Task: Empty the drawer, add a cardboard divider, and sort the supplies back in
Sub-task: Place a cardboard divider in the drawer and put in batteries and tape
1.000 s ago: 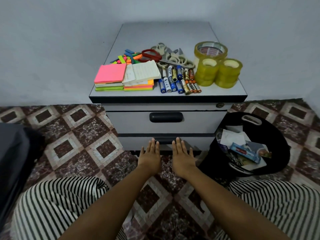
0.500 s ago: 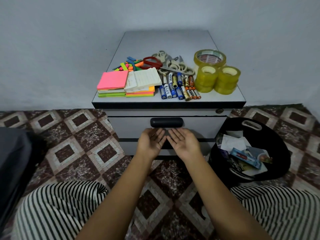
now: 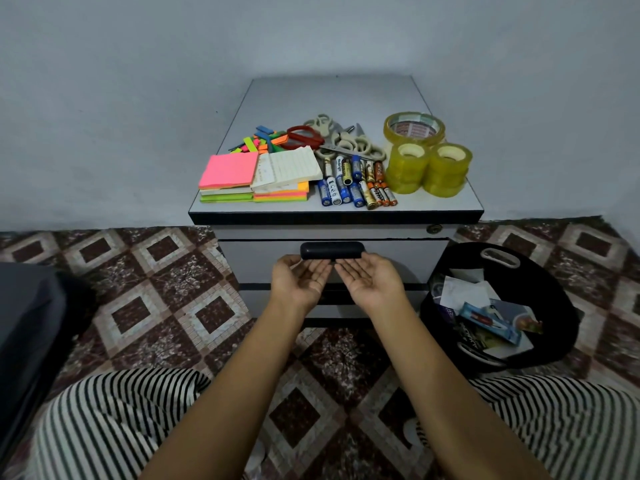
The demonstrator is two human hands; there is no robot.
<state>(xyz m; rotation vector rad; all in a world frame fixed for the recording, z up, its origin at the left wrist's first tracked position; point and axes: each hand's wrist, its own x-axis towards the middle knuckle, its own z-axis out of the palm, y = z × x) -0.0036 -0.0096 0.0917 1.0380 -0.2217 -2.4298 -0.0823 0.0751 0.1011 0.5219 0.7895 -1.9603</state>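
Note:
A grey cabinet (image 3: 332,95) stands against the wall, its top drawer (image 3: 249,261) closed. My left hand (image 3: 299,282) and my right hand (image 3: 370,284) are palm up side by side, fingertips just under the black drawer handle (image 3: 332,250), holding nothing. On the cabinet top lie sticky-note pads (image 3: 228,171), a lined notepad (image 3: 287,166), coloured tabs (image 3: 263,140), several scissors (image 3: 332,140), several batteries (image 3: 353,185) and yellow tape rolls (image 3: 429,168). No cardboard divider is in view.
A black bag (image 3: 554,296) with papers and packets sits on the floor right of the cabinet. A dark grey object (image 3: 27,323) lies at the left edge. My striped trouser legs frame the patterned tile floor (image 3: 166,271). A lower drawer sits beneath the hands.
Both hands rose from the lower drawer front to the top drawer's handle and turned from palm down to palm up. The view tilted down a little.

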